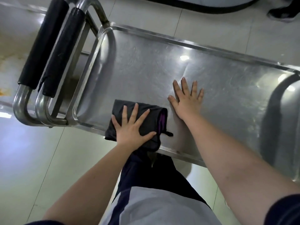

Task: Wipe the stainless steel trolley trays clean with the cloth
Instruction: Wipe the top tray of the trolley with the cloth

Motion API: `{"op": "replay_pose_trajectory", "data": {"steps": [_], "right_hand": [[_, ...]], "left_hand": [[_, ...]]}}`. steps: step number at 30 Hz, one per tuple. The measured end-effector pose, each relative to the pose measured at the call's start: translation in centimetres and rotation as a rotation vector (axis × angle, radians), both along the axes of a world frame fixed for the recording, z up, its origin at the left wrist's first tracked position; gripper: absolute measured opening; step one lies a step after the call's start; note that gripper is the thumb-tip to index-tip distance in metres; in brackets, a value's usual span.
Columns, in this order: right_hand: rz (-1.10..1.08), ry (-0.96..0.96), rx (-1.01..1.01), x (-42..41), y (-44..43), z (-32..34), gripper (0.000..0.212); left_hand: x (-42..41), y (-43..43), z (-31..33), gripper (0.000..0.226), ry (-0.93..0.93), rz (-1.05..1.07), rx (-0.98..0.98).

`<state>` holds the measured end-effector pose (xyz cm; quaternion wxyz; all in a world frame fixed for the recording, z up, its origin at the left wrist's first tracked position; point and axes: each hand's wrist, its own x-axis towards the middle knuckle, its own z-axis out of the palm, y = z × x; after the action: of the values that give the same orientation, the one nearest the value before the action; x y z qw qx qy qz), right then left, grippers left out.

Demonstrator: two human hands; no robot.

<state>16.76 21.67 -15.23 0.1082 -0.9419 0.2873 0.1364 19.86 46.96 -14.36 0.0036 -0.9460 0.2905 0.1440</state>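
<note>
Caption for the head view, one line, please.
Left hand presses a folded dark cloth on the steel trolley tray; right hand rests flat on the tray beside it.

Right end of the tray (146,62) cut off by the picture's edge, middle of the cloth (151,114) at the tray's near rim hidden under the left hand (131,129), grips (43,43) left of the tray cropped at the top, shoe (282,13) beyond the tray partly out of frame.

The cloth (146,117) lies on the tray (146,62) at its near rim, left hand (129,129) flat on it; the right hand (186,101) lies on the tray just right; two handles (47,46) stand beyond the tray's left end.
</note>
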Motion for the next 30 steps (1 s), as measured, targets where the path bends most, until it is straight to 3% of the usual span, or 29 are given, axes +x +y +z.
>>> {"op": "replay_pose_trajectory", "data": {"steps": [5,9,14,18,22,26,28,30], "right_hand": [[0.025,0.028,-0.011,0.2,-0.1,0.5,0.067],[-0.067,0.008,-0.03,0.1,-2.2,0.3,0.059],[-0.156,0.024,-0.084,-0.9,-4.3,-0.2,0.061],[-0.158,-0.012,-0.09,-1.0,-4.0,-0.7,0.06],[-0.162,-0.03,-0.075,-0.4,-3.5,-0.8,0.061],[-0.139,-0.082,-0.06,-0.2,-3.1,-0.6,0.063],[-0.127,-0.081,-0.074,-0.3,-3.1,-0.6,0.062],[-0.129,-0.065,-0.072,-0.3,-3.1,-0.6,0.063]], "left_hand": [[8.5,5.1,0.8,0.089,-0.016,0.214,0.005],[7.3,2.2,0.4,0.087,-0.021,0.275,0.041],[2.3,-7.1,-0.4,0.086,0.055,-0.068,0.038],[5.6,-7.2,-0.6,0.085,0.014,-0.212,0.016],[13.9,-5.2,0.0,0.084,-0.034,0.144,-0.037],[17.7,-9.4,0.3,0.089,0.009,0.451,-0.043],[17.4,-13.3,0.2,0.09,0.024,0.374,-0.031],[16.2,-16.8,-0.1,0.087,0.051,0.144,-0.011]]}}
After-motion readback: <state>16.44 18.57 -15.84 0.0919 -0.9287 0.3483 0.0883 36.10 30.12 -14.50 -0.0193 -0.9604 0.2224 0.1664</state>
